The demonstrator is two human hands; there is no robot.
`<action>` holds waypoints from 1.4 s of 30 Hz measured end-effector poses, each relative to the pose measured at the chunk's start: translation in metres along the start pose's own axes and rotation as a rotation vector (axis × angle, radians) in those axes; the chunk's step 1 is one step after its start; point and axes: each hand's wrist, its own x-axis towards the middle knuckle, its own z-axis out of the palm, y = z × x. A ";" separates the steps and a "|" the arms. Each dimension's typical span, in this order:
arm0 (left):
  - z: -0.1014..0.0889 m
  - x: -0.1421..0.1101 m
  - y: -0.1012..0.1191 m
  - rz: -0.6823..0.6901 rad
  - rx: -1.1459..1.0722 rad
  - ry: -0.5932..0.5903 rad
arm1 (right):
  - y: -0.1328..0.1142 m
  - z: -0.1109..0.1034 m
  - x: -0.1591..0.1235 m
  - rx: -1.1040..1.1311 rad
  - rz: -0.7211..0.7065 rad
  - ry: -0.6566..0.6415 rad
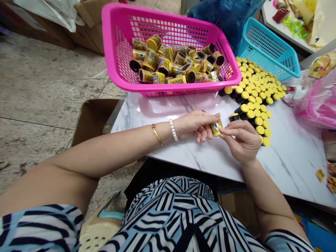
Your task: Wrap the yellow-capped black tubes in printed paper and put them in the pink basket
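Observation:
My left hand [201, 126], wearing a pearl bracelet and a gold bangle at the wrist, grips a small yellow printed label [216, 128] between thumb and fingers. From the other side, my right hand [243, 140] pinches the same label at its lower right edge. Just beyond the right hand is a black canister with a yellow cap [234, 117], apart from the main group. Many more black canisters with yellow caps [258, 93] stand packed together on the marbled white table [194, 154]. At the back, a pink basket [168, 85] holds many canisters wrapped in yellow printed labels [174, 66].
A turquoise basket [271, 49] is behind the capped canisters. Small stacks of yellow-orange labels [331, 183] lie at the table's right edge. A pink container in clear plastic [319, 101] is at right. An open cardboard box [91, 119] sits beside the table on the left.

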 end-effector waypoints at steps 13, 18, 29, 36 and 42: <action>0.000 0.001 0.001 0.039 0.061 0.070 | 0.005 0.008 0.000 0.129 0.091 -0.024; 0.001 -0.004 0.004 0.196 0.080 0.143 | 0.010 0.016 -0.001 0.391 0.438 -0.025; -0.003 -0.003 -0.001 0.361 0.299 0.211 | 0.007 0.016 -0.003 0.183 0.230 0.097; -0.001 -0.007 0.005 0.311 0.332 0.170 | 0.015 0.011 0.009 0.714 0.558 -0.120; 0.002 -0.008 0.004 0.295 0.430 0.019 | 0.016 0.011 0.002 0.838 0.577 -0.086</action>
